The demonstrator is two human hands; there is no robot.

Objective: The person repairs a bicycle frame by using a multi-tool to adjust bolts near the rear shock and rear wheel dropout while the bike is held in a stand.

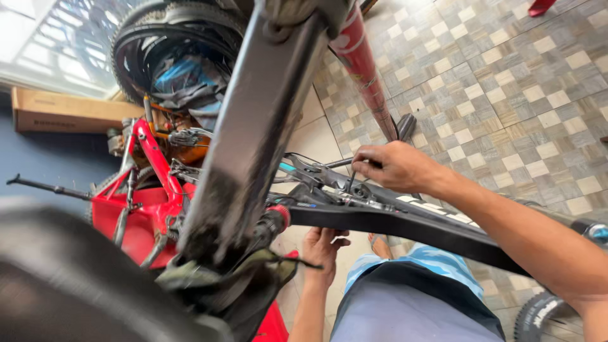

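Right hand (396,168) fingers pinching thin tool (350,183) on black frame (405,221); left hand (323,250) half hidden beneath, grip unclear; brown cardboard box (63,113) at nine o'clock.

Floor (506,82) was checkered beige and grey tile. A bright window (57,38) lit the upper left corner; beneath it a long cardboard box (63,113) lay along the wall.
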